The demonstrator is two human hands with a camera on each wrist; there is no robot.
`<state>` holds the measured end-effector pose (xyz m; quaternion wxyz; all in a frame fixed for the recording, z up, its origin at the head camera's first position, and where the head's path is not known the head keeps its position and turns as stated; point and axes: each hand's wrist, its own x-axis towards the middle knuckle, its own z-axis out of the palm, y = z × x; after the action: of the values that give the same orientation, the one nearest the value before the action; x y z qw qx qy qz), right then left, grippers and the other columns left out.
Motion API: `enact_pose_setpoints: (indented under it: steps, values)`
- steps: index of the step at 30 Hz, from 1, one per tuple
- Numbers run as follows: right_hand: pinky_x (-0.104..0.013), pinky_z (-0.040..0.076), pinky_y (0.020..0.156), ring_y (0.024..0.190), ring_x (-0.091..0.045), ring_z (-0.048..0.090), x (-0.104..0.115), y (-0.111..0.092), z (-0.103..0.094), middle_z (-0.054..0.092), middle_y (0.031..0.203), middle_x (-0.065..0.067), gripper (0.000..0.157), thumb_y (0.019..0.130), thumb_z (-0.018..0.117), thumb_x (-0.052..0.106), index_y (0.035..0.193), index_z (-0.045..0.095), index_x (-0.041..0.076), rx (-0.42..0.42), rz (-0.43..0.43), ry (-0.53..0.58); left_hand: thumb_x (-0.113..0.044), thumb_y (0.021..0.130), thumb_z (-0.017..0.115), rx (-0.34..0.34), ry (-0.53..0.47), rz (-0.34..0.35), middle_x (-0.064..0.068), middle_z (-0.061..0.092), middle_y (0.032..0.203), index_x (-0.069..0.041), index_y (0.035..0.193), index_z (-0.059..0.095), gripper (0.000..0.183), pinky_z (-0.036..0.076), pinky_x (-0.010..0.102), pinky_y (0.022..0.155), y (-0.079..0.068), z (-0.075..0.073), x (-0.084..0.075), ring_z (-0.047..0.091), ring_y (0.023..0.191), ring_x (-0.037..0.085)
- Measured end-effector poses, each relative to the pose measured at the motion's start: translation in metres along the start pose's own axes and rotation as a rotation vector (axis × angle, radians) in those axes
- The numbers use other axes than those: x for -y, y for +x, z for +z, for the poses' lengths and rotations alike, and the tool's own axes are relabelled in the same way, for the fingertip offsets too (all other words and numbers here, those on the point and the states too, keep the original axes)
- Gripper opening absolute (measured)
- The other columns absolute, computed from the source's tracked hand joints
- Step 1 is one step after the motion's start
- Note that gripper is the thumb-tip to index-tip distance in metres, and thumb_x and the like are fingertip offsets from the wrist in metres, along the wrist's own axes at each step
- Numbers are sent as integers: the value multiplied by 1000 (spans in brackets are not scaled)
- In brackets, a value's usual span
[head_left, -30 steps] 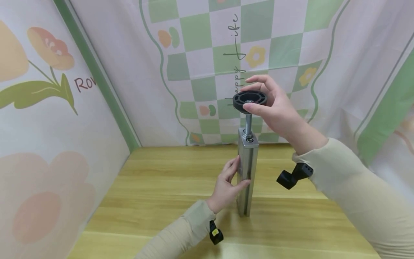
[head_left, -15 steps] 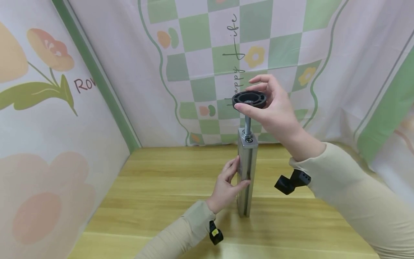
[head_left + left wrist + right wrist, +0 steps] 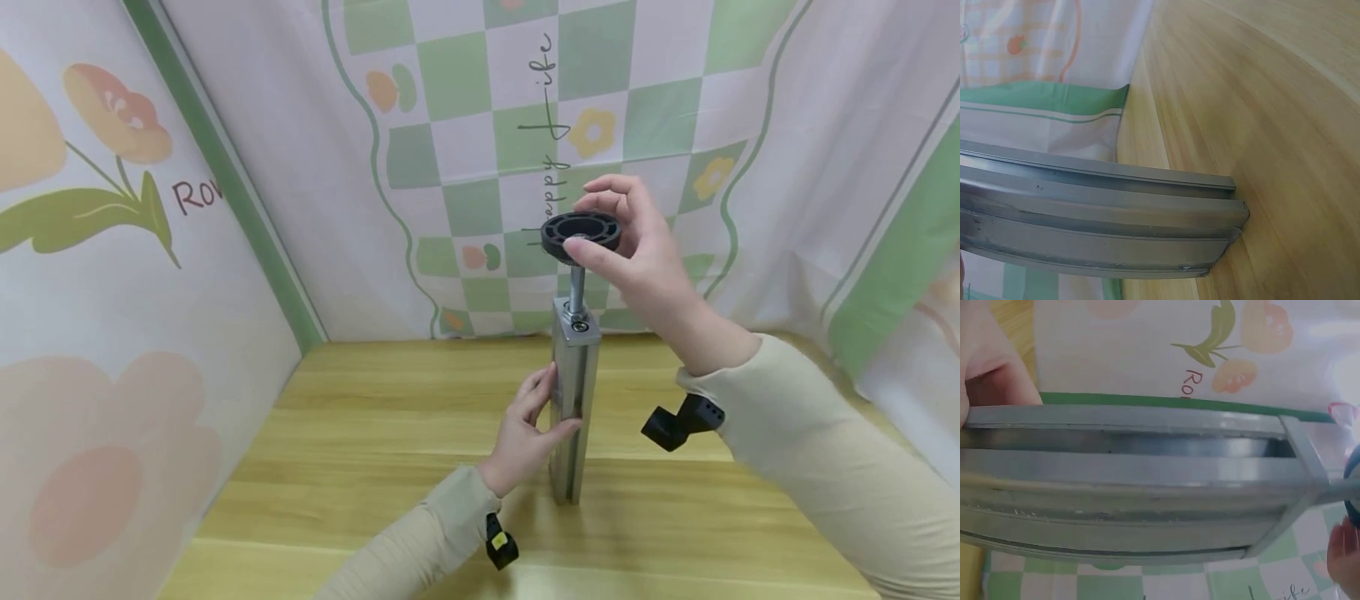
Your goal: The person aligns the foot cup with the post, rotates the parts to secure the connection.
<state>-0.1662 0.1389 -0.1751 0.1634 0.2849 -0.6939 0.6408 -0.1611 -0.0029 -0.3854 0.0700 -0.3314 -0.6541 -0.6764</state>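
Observation:
An aluminium profile (image 3: 576, 383) with slotted sides stands upright on the table. My left hand (image 3: 521, 433) holds it partway up, thumb on the near side and fingers on the left face. On its top end plate (image 3: 581, 329) rises a threaded rod (image 3: 577, 292) carrying a black round levelling foot (image 3: 555, 243). My right hand (image 3: 637, 250) grips the foot's rim, thumb at the near edge and fingers raised behind it. In the left wrist view the profile's lower end (image 3: 1210, 215) meets the wood. The right wrist view shows right fingertips (image 3: 1342, 556) beside the rod.
The wooden table (image 3: 360, 417) ends at a hanging cloth (image 3: 517, 142) with green checks close behind the profile. A flower-printed cloth wall (image 3: 150, 317) borders the left side. Small black wrist cameras (image 3: 678, 422) hang from both sleeves.
My right thumb slid left along the foot's rim, then came back right. The right wrist and sleeve dipped slightly. The left hand and the profile stay in place.

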Motion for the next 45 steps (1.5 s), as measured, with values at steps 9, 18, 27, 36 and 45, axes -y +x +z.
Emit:
enact_pose_setpoints:
  steps: [9, 18, 27, 36, 45]
  values:
    - [-30, 47, 96, 116, -27, 54, -15, 13, -24, 53, 129, -15, 42, 90, 42, 1, 131, 40, 11, 386, -85, 438, 8, 84, 64, 5, 9, 5, 23, 34, 142, 6, 143, 27, 69, 32, 30, 112, 1, 0, 0, 42, 125, 20]
    - [-26, 48, 96, 114, -24, 57, -14, 11, -29, 57, 126, -12, 43, 89, 43, -7, 129, 43, 10, 343, -62, 394, 8, 84, 64, 2, 5, 7, 25, 34, 142, 8, 142, 28, 69, 31, 30, 113, 1, 0, 0, 42, 125, 22]
    - [-20, 52, 88, 104, -17, 62, -3, 6, -22, 62, 118, -7, 47, 86, 45, -12, 127, 43, 10, 161, 10, 235, 9, 83, 65, 6, 18, 2, 25, 36, 141, 6, 143, 28, 70, 30, 32, 113, 2, 0, -1, 44, 118, 13]
    - [-15, 53, 79, 94, -13, 60, 4, 2, -15, 60, 110, -3, 47, 82, 63, -7, 122, 46, 11, 46, 13, 95, 9, 83, 65, 1, 17, 4, 24, 36, 141, 6, 143, 28, 71, 32, 32, 113, 3, 0, 1, 44, 116, 12]
    - [-13, 49, 75, 90, -11, 60, 6, -2, -9, 60, 109, 2, 42, 82, 67, 0, 118, 49, 13, -32, 27, -100, 8, 83, 65, 1, 30, 0, 24, 36, 141, 6, 143, 28, 70, 31, 32, 113, 1, 0, 1, 43, 117, 13]
